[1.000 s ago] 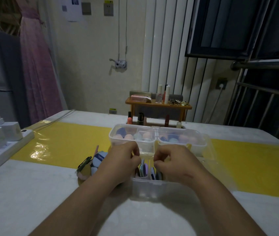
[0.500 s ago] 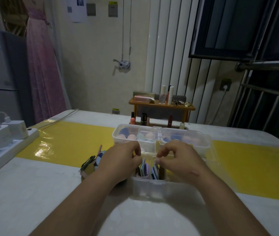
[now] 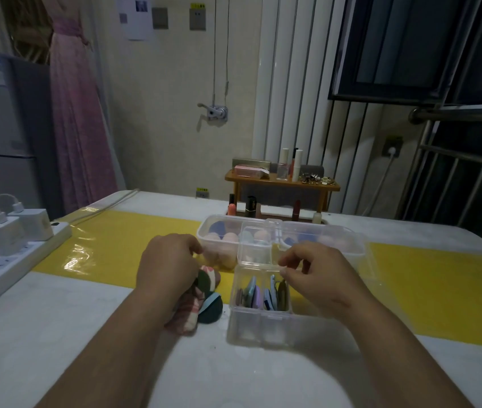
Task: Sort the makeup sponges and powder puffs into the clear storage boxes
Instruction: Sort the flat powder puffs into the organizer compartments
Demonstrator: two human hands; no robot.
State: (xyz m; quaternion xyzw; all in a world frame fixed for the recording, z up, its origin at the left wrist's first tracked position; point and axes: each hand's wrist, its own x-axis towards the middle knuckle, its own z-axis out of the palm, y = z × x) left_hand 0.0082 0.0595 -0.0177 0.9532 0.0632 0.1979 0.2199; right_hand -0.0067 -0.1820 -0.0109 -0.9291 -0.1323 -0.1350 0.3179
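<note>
Two bare hands are seen over a white desk crossed by a yellow strip. The left hand is curled over a small heap of powder puffs lying on the desk just left of the near clear box; whether a puff is actually gripped cannot be told, as the fingers are hidden from the camera. The right hand is held at the right rim of the near clear box, thumb and forefinger pinched together on what appears to be the edge of a dark puff, though the grip is not clearly shown. Inside that box, flat puffs in blue, purple and dark tones are stood on edge in a row. Just beyond, two longer clear boxes are set side by side: the far left box and the far right box, both filled with rounded pink and blue makeup sponges. A white power strip with chargers plugged in is placed at the left edge of the desk. A small wooden shelf carrying cosmetics is seen at the far side.
</note>
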